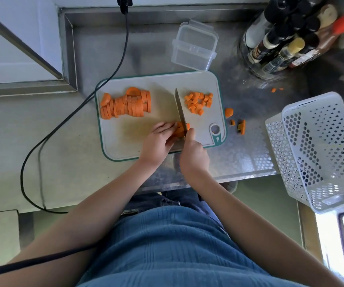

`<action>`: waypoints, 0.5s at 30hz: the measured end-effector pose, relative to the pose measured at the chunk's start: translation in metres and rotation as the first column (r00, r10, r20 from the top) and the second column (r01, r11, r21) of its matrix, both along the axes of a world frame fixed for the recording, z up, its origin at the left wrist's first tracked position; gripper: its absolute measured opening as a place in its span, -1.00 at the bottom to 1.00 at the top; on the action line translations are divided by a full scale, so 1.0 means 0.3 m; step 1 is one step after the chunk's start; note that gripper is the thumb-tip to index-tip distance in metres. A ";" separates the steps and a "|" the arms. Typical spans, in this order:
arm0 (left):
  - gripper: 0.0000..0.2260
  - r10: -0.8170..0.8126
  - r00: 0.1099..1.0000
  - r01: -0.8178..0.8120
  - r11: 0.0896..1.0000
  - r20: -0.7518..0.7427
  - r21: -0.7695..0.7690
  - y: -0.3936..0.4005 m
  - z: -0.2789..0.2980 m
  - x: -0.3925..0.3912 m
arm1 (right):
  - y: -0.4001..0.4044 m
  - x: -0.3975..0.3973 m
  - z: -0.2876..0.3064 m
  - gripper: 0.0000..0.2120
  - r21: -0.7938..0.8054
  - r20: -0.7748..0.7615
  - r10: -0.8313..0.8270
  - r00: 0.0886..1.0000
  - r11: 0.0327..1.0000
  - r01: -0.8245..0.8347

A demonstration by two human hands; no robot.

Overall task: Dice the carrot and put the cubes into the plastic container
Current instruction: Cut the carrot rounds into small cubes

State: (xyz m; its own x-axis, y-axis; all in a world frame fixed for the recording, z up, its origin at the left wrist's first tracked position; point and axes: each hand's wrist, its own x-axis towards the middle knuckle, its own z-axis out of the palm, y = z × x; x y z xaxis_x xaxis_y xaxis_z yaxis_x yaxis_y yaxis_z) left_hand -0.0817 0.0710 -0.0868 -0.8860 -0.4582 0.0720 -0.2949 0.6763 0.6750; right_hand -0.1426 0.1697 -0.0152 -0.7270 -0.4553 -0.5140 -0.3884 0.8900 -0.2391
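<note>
A white cutting board [138, 146] with a green rim lies on the steel counter. At its left lies a row of carrot slices [126, 104]. A pile of carrot cubes [198, 102] sits at its right. My left hand [159, 139] holds down a small stack of carrot pieces [179, 131] near the board's front. My right hand [194, 152] grips the handle of a knife [180, 108], whose blade stands across those pieces and points away from me. The clear plastic container [194, 46] stands open just behind the board.
Carrot scraps [241, 126] lie on the counter right of the board. A white perforated basket [320, 150] stands at the right edge. A jar of spice bottles [278, 42] stands at the back right. A black cable [67, 121] curves along the board's left side.
</note>
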 end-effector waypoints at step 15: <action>-0.55 0.054 0.997 -0.060 0.989 0.045 0.133 -0.031 0.026 0.014 | 0.058 -0.023 0.063 -0.89 -0.271 0.047 -0.073 0.996 0.959 0.083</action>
State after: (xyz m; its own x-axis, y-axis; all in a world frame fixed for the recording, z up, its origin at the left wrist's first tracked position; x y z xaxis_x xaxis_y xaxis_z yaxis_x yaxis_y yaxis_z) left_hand -0.0775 0.0616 -0.0790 -0.8589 -0.5112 -0.0299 -0.3601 0.5613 0.7452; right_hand -0.1494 0.1871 0.0036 -0.7490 -0.5247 -0.4045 -0.3075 0.8161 -0.4893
